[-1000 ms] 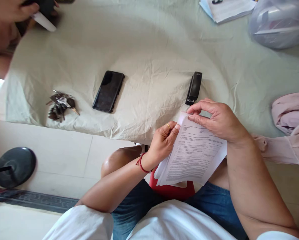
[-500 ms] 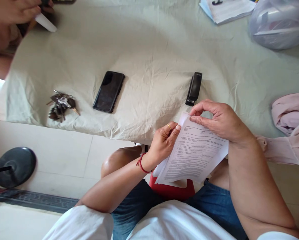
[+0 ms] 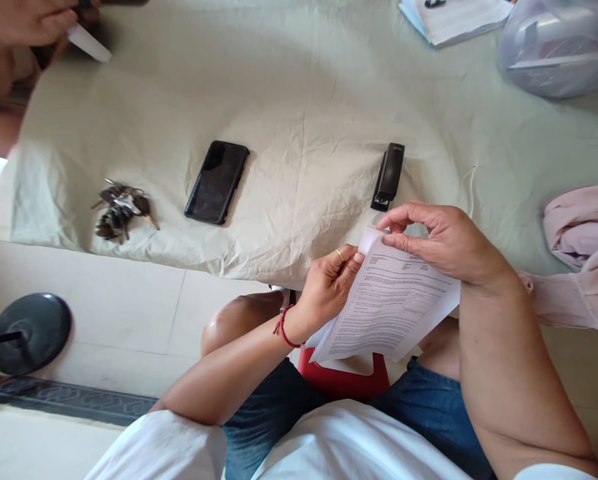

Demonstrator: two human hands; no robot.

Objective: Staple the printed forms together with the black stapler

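Note:
Printed sheets of paper (image 3: 389, 303) hang tilted over my lap at the table's near edge. My left hand (image 3: 331, 283) pinches their left edge near the upper corner, thumb on top. At the top edge, my right hand (image 3: 429, 240) has thumb and forefinger closed on the paper. How many sheets there are I cannot tell. A black stapler (image 3: 389, 177) lies on the cloth just beyond my right fingertips, apart from them.
On the cloth-covered table (image 3: 299, 87) lie a black phone (image 3: 217, 181) and a bunch of keys (image 3: 123, 208). Far right are a paper stack (image 3: 466, 20), a plastic bag (image 3: 561, 50) and pink cloth (image 3: 586, 230). Another person's hand (image 3: 29, 23) holds something white at far left.
The sheets have shifted slightly up and to the right with my hands, and the loose lower-left sheet edges sit closer together. The stapler, phone and keys stay in place.

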